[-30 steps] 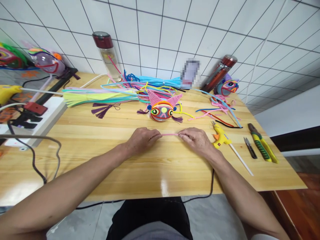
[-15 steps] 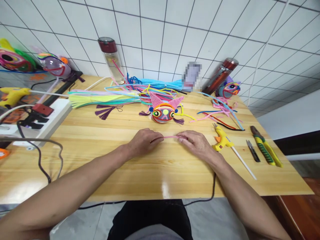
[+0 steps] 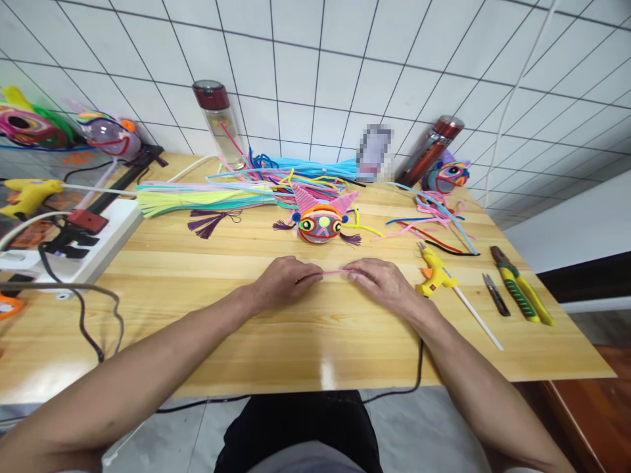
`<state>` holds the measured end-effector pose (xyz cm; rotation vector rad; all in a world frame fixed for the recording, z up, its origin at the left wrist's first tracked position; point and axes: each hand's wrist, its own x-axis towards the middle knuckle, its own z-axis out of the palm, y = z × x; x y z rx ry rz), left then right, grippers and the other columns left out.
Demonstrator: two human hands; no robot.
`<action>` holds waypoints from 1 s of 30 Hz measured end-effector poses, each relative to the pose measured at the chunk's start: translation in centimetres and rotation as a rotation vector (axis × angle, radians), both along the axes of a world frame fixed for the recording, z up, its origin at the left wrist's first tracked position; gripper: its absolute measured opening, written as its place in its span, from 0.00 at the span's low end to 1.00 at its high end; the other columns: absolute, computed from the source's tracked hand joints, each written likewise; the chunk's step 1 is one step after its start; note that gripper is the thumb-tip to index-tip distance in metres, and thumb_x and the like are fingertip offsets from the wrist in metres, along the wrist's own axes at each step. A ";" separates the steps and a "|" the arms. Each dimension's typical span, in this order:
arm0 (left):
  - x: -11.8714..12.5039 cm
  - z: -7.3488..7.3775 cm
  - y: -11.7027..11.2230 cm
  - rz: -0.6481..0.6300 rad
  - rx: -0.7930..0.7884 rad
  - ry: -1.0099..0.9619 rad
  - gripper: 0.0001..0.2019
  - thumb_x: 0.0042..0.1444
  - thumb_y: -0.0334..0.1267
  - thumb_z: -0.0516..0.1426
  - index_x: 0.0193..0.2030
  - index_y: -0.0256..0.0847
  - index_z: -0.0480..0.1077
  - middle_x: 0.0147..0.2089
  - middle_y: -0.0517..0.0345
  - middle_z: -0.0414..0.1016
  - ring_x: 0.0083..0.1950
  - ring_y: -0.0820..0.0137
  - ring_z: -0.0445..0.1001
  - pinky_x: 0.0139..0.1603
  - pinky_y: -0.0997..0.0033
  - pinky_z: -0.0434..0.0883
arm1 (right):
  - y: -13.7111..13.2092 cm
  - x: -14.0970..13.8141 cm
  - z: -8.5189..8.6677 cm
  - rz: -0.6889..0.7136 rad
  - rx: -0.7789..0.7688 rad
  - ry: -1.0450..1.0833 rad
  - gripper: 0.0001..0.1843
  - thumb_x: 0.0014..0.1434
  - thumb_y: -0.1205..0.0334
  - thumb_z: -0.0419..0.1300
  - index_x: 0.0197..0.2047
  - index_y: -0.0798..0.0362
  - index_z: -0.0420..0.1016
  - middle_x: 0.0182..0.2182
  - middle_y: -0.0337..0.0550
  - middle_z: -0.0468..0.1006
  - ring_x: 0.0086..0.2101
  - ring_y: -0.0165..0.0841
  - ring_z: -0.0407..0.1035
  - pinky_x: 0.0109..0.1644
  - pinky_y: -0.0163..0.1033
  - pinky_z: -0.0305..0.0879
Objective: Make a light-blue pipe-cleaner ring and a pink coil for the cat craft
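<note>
A short pink pipe cleaner lies stretched between my two hands on the wooden table. My left hand pinches its left end, fingers closed. My right hand pinches its right end, fingers closed too. Just beyond my hands sits a round pipe-cleaner figure with pink pointed ears, big eyes and purple tassels.
A pile of coloured pipe cleaners lies at the back, with two bottles by the tiled wall. A yellow glue gun, small scissors and pliers lie to the right. A power strip and cables sit left.
My hands have drawn closer together, so less of the pink pipe cleaner shows between them. The view has shifted slightly.
</note>
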<state>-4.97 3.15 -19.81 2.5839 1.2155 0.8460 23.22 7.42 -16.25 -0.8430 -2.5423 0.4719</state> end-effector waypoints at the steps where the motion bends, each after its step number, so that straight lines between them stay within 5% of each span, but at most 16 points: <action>1: 0.0 0.0 0.0 -0.008 0.009 0.008 0.15 0.73 0.42 0.51 0.48 0.44 0.79 0.41 0.57 0.86 0.37 0.69 0.83 0.39 0.69 0.72 | 0.0 0.0 -0.1 0.014 -0.005 -0.006 0.14 0.74 0.57 0.54 0.52 0.49 0.81 0.45 0.46 0.87 0.44 0.35 0.81 0.49 0.39 0.75; 13: -0.1 0.0 0.0 -0.048 0.027 0.029 0.17 0.75 0.42 0.49 0.49 0.44 0.80 0.44 0.57 0.87 0.35 0.69 0.82 0.39 0.69 0.74 | 0.1 0.0 -0.3 0.022 0.061 0.051 0.13 0.72 0.60 0.56 0.43 0.51 0.83 0.35 0.47 0.85 0.35 0.34 0.78 0.41 0.38 0.72; 25: 0.0 0.4 -0.1 -0.057 -0.023 0.018 0.16 0.74 0.41 0.50 0.43 0.43 0.79 0.37 0.58 0.85 0.35 0.70 0.81 0.40 0.70 0.71 | -0.3 -0.1 0.2 -0.020 -0.007 0.110 0.06 0.69 0.63 0.59 0.42 0.51 0.78 0.36 0.44 0.83 0.35 0.33 0.76 0.41 0.37 0.70; 30: -0.1 0.3 0.0 -0.065 0.020 -0.004 0.17 0.74 0.41 0.51 0.41 0.42 0.79 0.37 0.58 0.86 0.34 0.70 0.81 0.39 0.71 0.71 | -0.3 -0.3 0.2 0.019 -0.023 0.046 0.11 0.73 0.59 0.56 0.44 0.51 0.79 0.37 0.44 0.83 0.37 0.32 0.77 0.42 0.36 0.70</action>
